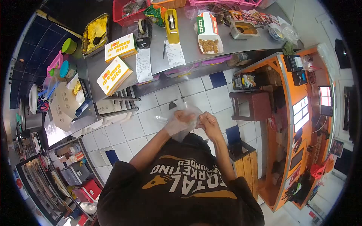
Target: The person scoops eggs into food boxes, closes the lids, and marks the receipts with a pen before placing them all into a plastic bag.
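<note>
My left hand (pixel 182 121) is partly inside a thin clear plastic glove (pixel 174 128), held in front of my chest above the tiled floor. My right hand (pixel 208 122) pinches the glove's edge beside the left fingers. On the steel counter (pixel 188 41) ahead stands an open food box with fried pieces (pixel 209 43), two closed yellow-and-white boxes (pixel 120 47) (pixel 114 74), and two paper receipts (pixel 143 64) (pixel 174 54).
A yellow tape dispenser (pixel 172 20) and a black one (pixel 144 32) stand at the counter's back. A metal tray of yellow food (pixel 95 32) sits at far left. A brown stool (pixel 252 105) and an orange cashier desk (pixel 298 113) stand to the right.
</note>
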The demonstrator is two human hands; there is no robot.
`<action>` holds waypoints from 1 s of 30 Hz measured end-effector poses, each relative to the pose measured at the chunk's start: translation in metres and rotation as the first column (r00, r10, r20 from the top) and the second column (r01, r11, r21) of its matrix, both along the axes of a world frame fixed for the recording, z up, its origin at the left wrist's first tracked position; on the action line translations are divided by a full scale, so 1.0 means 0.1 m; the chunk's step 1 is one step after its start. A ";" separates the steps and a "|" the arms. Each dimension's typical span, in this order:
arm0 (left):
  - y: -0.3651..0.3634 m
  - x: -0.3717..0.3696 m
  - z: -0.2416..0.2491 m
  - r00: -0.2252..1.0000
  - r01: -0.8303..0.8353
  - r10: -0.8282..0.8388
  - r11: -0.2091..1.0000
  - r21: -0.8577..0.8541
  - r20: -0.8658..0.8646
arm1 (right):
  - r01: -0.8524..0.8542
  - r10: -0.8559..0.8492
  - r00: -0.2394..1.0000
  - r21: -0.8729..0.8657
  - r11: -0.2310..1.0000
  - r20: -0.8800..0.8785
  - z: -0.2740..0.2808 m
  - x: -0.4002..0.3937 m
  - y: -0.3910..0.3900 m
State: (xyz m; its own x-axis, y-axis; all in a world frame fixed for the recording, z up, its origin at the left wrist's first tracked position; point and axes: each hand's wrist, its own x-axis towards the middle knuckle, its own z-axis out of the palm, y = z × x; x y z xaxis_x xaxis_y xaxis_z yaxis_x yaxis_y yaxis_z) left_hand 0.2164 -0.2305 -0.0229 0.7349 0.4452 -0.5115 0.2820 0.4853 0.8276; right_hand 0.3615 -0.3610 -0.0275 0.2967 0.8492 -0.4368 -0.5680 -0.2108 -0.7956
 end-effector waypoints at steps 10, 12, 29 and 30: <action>0.08 -0.04 -0.45 0.930 0.265 -0.367 0.621 0.737 -0.024 | 0.040 0.066 0.874 -0.207 0.977 0.481 -0.23 -0.08 0.02; 0.22 -0.16 -0.78 0.941 0.337 -0.147 0.462 0.820 -0.304 | 0.140 0.151 0.491 -0.249 0.958 0.858 -0.56 0.12 -0.11; 1.24 0.41 -0.13 0.821 0.569 -0.251 0.432 0.699 -0.513 | 0.189 0.593 -0.143 -0.566 0.802 0.792 0.31 1.06 0.02; 1.33 0.52 -0.06 0.868 0.496 -0.192 0.375 0.784 -0.457 | 0.146 0.435 -0.064 -0.422 0.895 0.898 0.35 1.04 0.51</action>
State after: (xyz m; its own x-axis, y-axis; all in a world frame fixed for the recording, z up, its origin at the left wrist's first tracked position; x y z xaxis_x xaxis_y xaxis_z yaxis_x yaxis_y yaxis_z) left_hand 0.2682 -0.0975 -0.0292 0.8481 0.4897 -0.2024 0.5028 -0.6230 0.5993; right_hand 0.4652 -0.3100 0.0078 0.5362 0.8432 -0.0394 0.7911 -0.5182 -0.3250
